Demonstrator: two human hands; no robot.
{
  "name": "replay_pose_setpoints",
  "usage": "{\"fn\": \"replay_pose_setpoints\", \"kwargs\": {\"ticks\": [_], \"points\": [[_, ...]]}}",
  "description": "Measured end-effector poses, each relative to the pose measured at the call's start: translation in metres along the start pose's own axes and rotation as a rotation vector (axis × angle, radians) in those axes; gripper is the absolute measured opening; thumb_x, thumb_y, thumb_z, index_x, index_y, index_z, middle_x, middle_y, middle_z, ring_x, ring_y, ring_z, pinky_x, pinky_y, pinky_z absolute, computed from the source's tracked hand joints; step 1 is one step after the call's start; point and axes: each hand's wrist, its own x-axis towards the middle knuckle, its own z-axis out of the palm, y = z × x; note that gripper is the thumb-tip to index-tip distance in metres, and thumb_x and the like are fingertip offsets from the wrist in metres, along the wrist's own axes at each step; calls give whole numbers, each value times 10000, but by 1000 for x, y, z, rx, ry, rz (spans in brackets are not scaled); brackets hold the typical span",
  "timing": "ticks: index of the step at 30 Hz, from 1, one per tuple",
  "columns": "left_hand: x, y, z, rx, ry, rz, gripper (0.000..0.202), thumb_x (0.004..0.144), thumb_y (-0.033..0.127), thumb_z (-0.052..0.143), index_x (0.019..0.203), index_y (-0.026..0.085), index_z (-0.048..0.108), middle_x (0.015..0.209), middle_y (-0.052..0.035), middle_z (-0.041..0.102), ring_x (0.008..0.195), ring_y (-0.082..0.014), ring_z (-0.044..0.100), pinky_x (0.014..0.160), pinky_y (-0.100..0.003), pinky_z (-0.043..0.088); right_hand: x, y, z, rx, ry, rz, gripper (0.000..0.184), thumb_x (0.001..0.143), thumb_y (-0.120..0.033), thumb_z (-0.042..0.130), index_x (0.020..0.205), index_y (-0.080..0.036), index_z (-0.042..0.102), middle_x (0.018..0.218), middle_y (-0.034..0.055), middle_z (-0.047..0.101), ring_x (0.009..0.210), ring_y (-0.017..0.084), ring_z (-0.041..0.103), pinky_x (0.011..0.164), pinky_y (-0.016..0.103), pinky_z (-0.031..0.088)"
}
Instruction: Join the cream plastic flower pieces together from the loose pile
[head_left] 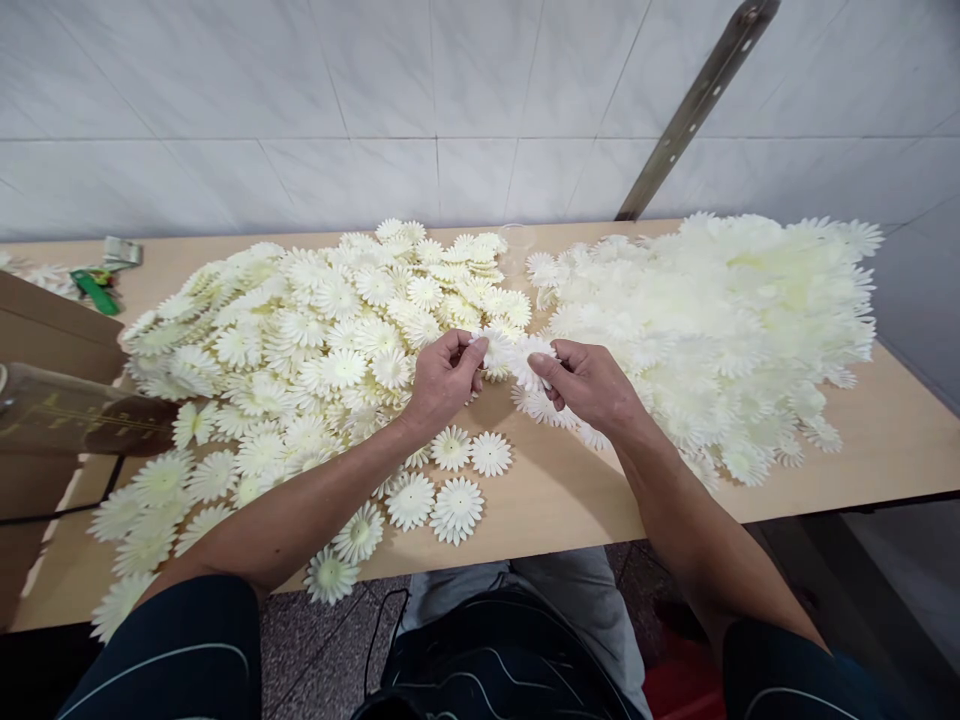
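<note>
My left hand (pixel 448 375) pinches the edge of a white flower-shaped petal piece (pixel 497 352) between thumb and fingers. Close beside it, my right hand (pixel 581 378) grips another white petal piece (pixel 531 362). The two pieces meet or overlap between my hands; I cannot tell whether they are joined. Left of my hands spreads a big heap of cream-white petal pieces (pixel 315 325), many stacked in layers with small centre holes. On the right lies a second heap (pixel 720 320), paler and more tightly packed. Several single pieces (pixel 457 510) lie flat below my left hand.
The light wood table (pixel 570 510) runs along a tiled wall (pixel 480 110). A slotted metal bar (pixel 690 120) leans at the back. Far left are a green-handled tool (pixel 95 291), a cardboard box (pixel 52 330) and a brown, ruler-marked object (pixel 90 412). A clear round dish (pixel 517 237) stands behind.
</note>
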Motion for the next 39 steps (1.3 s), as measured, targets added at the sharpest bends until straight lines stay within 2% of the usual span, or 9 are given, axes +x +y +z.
{"fn": "replay_pose_setpoints", "kwargs": {"ticks": [6,11,14,18,25,28,32,36,39], "points": [[0,0,-2,78,25,-24,425,895,566,837,787,200,650,570,27,645,459,-84,540,436,-206,398,-1,2,3,194,46,9,756,885,-916,670,629,-227,493,559,-7,534,517,140,561,517,287,433],[-1,1,-1,87,-75,-165,314,853,432,861,808,196,659,570,22,660,452,-101,586,435,-197,438,1,6,2,226,6,0,771,900,-897,673,593,-230,437,539,-29,419,512,135,513,519,292,418],[-2,2,0,67,-110,-150,207,835,334,840,940,204,717,574,59,633,452,-100,589,435,-193,456,2,7,2,194,-5,-16,757,896,-902,671,608,-225,490,540,-24,463,517,132,496,521,289,398],[-2,3,-2,71,-168,-110,296,858,259,747,1145,218,802,542,73,598,447,-102,563,429,-191,436,1,3,2,48,-3,-52,786,883,-938,633,593,-234,440,523,-28,436,521,130,448,515,290,320],[-3,6,-5,66,-261,-190,142,864,298,736,873,178,809,571,4,642,499,-108,575,459,-196,455,3,-3,7,-115,7,-133,771,927,-919,553,594,-235,427,554,-25,387,577,131,354,548,302,251],[-4,7,-5,31,-301,-140,253,919,416,772,830,180,794,620,-23,665,547,-122,607,490,-216,491,4,-2,9,-148,34,-144,769,936,-900,554,589,-239,370,571,-36,314,587,124,297,555,304,226],[-3,6,-3,121,-198,-91,370,900,542,832,796,189,794,584,-9,643,525,-117,587,480,-222,461,4,-3,9,-129,-30,-125,771,917,-879,622,574,-236,369,553,-38,343,582,121,316,554,299,251],[-1,3,-2,125,-76,-104,404,834,575,877,765,189,778,529,11,612,478,-111,548,461,-231,430,2,-5,3,-69,-148,-114,669,908,-823,700,645,-218,584,584,-7,543,611,150,479,577,295,340],[1,3,-3,102,-25,-121,430,816,605,884,802,187,785,510,20,601,451,-109,529,447,-235,414,1,-3,-2,-72,-140,-106,658,929,-834,667,711,-213,669,596,3,578,619,164,512,590,304,358]]}}
